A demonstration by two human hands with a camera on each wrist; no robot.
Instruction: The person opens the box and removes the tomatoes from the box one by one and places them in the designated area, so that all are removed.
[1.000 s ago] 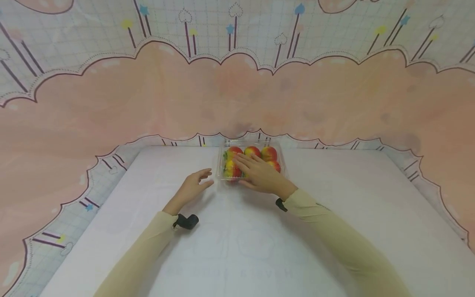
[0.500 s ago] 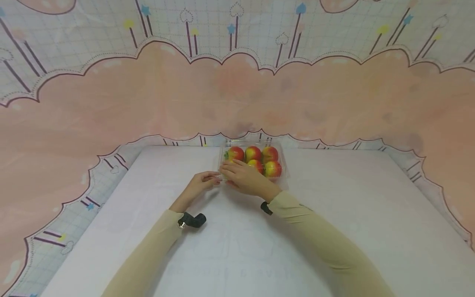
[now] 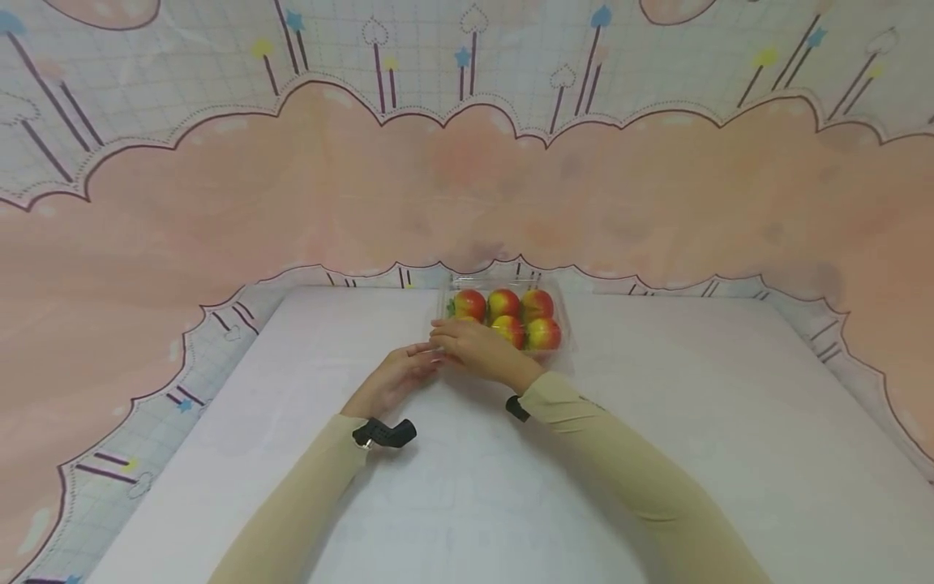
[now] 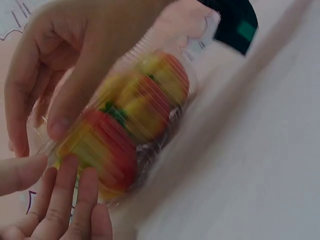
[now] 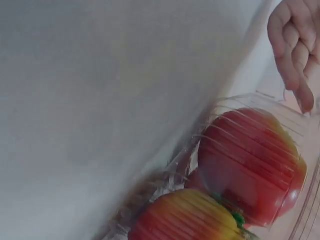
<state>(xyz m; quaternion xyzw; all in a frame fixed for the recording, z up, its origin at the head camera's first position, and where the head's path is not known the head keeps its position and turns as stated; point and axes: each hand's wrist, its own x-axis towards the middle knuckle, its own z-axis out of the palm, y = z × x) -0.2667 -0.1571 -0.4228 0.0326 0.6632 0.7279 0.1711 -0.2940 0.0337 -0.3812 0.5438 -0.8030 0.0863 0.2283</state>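
Note:
A clear plastic fruit box [image 3: 562, 312] stands at the table's far edge with several red-and-yellow fruits [image 3: 504, 303] inside. My right hand [image 3: 481, 353] reaches over its near left corner. In the left wrist view, that hand's thumb [image 4: 60, 127] presses on the box's edge while its fingers curve over the other side. At the same corner my left hand [image 3: 390, 380] has its thumb [image 4: 25, 172] and fingertips [image 4: 69, 162] on either side of the rim. The right wrist view shows the left fingertips [image 5: 306, 102] at the rim, above a red fruit [image 5: 250, 165] behind the ribbed plastic.
A white table [image 3: 627, 405] extends under both forearms. Behind the box rises a patterned pink-and-white cloth [image 3: 379, 203]. Black camera mounts are on both wrists, the left one [image 3: 390, 434] standing out over the table.
The right hand has slid left from the top of the fruits to the box's left corner, uncovering the right-hand fruits. My left hand has come in to meet the same corner.

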